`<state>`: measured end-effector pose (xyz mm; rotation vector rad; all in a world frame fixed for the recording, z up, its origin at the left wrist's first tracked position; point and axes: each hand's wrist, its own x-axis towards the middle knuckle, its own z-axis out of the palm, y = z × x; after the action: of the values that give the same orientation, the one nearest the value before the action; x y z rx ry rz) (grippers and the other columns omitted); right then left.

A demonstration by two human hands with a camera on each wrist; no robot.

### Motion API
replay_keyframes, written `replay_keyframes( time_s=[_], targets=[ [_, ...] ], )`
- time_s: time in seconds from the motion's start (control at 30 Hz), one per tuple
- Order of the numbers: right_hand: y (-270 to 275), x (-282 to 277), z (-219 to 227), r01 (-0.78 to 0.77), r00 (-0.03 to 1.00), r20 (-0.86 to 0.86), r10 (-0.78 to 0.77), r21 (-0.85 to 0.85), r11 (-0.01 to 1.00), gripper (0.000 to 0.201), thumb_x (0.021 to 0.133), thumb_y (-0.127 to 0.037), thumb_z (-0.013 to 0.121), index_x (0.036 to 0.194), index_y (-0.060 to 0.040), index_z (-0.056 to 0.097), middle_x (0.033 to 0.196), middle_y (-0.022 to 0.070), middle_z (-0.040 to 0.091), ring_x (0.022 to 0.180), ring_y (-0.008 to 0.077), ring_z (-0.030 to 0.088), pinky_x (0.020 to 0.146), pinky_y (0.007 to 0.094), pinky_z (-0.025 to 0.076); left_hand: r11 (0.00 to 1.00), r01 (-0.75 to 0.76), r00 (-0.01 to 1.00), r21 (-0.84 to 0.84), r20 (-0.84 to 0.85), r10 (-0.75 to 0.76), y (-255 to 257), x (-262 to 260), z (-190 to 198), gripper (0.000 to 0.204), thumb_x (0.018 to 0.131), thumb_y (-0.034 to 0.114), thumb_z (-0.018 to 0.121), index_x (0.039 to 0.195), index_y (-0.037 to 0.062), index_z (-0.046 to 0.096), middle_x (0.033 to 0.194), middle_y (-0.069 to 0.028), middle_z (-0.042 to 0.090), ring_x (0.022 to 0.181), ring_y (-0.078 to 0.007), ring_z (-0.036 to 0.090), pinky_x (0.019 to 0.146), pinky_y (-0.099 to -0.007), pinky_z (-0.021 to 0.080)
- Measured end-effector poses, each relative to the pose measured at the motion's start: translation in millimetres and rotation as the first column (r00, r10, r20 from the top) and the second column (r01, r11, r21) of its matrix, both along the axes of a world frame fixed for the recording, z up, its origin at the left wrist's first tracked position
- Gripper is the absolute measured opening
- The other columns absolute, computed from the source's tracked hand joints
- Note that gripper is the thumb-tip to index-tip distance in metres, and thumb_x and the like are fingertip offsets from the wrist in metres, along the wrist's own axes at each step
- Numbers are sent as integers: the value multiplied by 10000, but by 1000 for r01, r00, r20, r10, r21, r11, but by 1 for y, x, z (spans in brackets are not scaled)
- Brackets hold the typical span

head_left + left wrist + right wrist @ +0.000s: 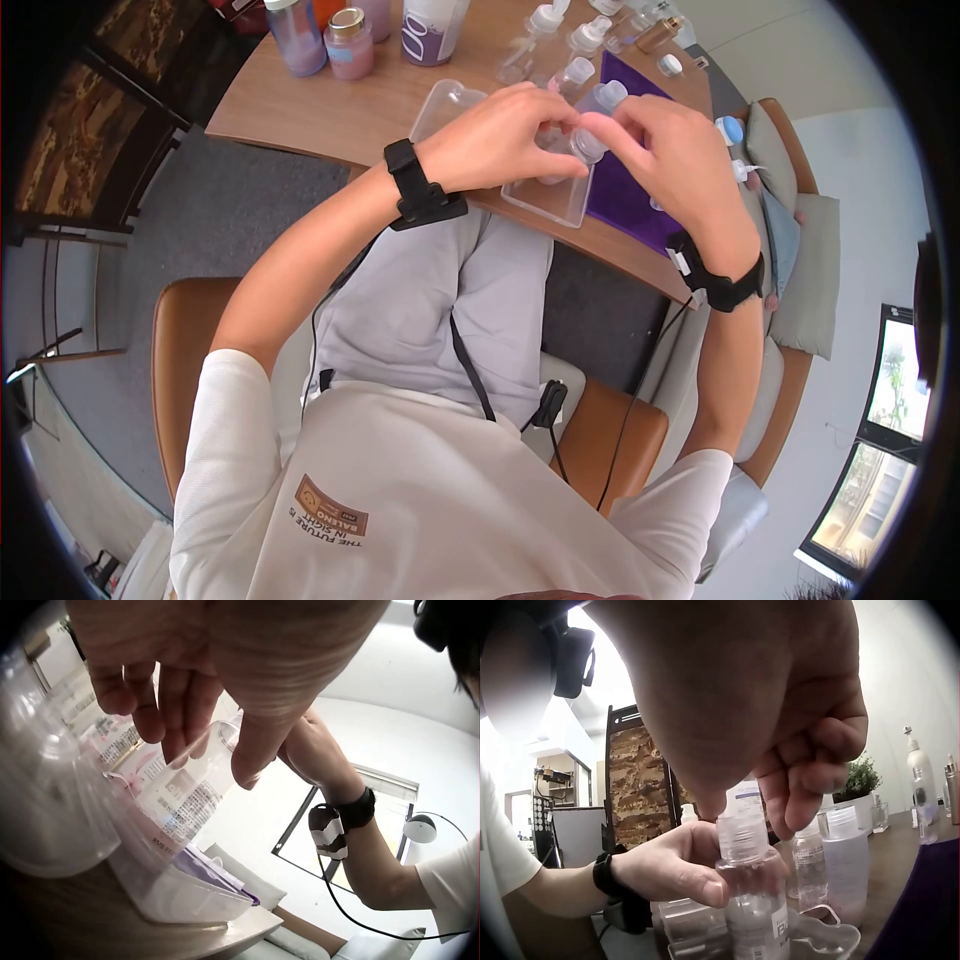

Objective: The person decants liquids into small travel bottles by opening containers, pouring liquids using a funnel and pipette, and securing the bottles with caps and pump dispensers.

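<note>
Clear plastic bottle with printed label: roughly upright between the hands, over the rectangular clear plastic tray at the brown wooden table's near edge, left of the purple mat.
Step at the bottle: apparently handling its translucent ribbed top.
Next move: likely calls for steadying the body while working that top.
Left hand: comes from the left, thumb and fingers clamped around the bottle.
Right hand: arched over from the right, fingers bent; whether they pinch the top, I cannot tell.
</note>
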<state>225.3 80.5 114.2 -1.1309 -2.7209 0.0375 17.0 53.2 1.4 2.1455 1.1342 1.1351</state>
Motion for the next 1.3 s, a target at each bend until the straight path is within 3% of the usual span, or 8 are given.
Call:
replay_keyframes(
  time_s=[0.1, 0.23, 0.43, 0.83, 1.07, 1.17, 1.27, 1.3],
  targets=[
    [-3, 6, 7, -171, 972, -179, 153, -94, 981, 269, 919, -323, 784, 989, -64, 753, 760, 51, 647, 676, 233, 584, 644, 354, 481, 1000, -3, 999, 17, 39, 2, -2, 0, -2, 510, 823, 405, 862, 1129, 18, 733, 1007, -138, 708, 979, -282, 641, 864, -392, 520],
    [5, 13, 3, -256, 951, -200, 235, -88, 963, 237, 896, -248, 796, 1043, -68, 749, 772, 41, 653, 685, 209, 559, 637, 335, 469, 999, 3, 999, 42, 54, -6, 3, 2, -9, 512, 828, 411, 860, 1140, 23, 738, 1025, -128, 711, 980, -280, 643, 853, -392, 520],
    [-4, 3, 7, -21, 998, -70, 6, -210, 977, 286, 883, -288, 813, 1055, -72, 738, 767, 41, 655, 663, 198, 562, 622, 345, 465, 1000, -3, 1000, 10, 27, 2, 0, 0, -1, 495, 832, 406, 857, 1142, 37, 744, 1044, -110, 723, 981, -275, 645, 860, -389, 521],
    [-5, 5, 7, -64, 995, -84, 51, -153, 986, 269, 876, -288, 808, 981, -53, 729, 746, 35, 625, 663, 188, 562, 617, 353, 460, 1000, 6, 999, -7, 42, -6, 1, 2, -3, 495, 822, 393, 868, 1149, 42, 746, 1097, -106, 732, 1012, -276, 647, 891, -394, 522],
    [-5, 8, 0, -46, 988, -155, 10, -225, 973, 299, 877, -287, 816, 1013, -37, 725, 725, 26, 603, 648, 159, 545, 594, 330, 446, 999, 17, 1000, -31, 22, -16, -1, 2, 0, 540, 833, 391, 862, 1211, 30, 725, 1101, -97, 712, 1019, -273, 648, 886, -396, 528],
    [-4, 10, -4, -38, 981, -195, -14, -265, 963, 297, 879, -267, 823, 1036, -34, 727, 732, 20, 607, 635, 143, 526, 593, 318, 447, 998, 15, 993, 68, 114, -22, -8, 0, 4, 567, 848, 353, 857, 1292, 44, 689, 1140, -72, 690, 990, -237, 641, 839, -355, 523],
    [-6, 12, -7, -86, 965, -262, 24, -229, 970, 297, 876, -257, 825, 1048, -34, 729, 746, 29, 613, 634, 151, 531, 597, 319, 455, 1000, -28, 982, 4, 185, 27, -23, -18, 21, 570, 858, 298, 859, 1338, 61, 663, 1145, -57, 668, 964, -183, 620, 797, -302, 500],
    [-5, 12, -6, -96, 960, -279, 27, -235, 967, 299, 875, -250, 824, 1047, -24, 730, 758, 42, 625, 643, 161, 549, 601, 323, 461, 1000, -16, 985, -2, 172, 16, -25, -29, 30, 487, 891, 204, 841, 1328, 64, 677, 1129, -31, 656, 961, -112, 606, 774, -252, 469]
  ],
)
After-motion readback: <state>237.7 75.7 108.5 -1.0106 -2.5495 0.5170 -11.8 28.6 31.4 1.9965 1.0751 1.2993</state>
